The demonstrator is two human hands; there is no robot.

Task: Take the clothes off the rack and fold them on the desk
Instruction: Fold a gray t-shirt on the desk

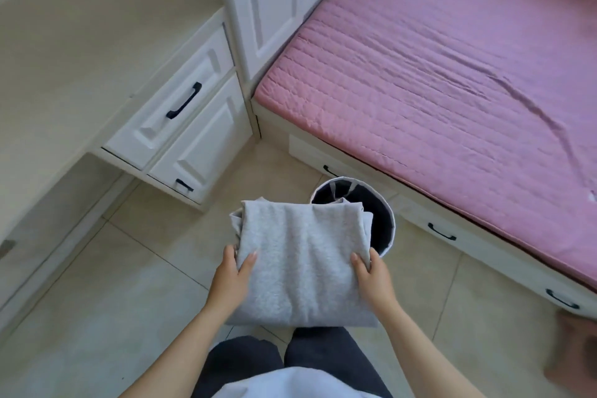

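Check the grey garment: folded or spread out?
Folded. The grey garment is a compact rectangle with layered edges at its far-left corner, gripped by left hand and right hand.

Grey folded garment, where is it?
Head view, lower centre: the grey folded garment is gripped by the left hand and right hand, near the round basket.

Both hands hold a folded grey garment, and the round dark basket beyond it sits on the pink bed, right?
No. In the head view the round dark basket stands on the floor beside the pink bed, not on it. The left hand and right hand do hold the folded grey garment.
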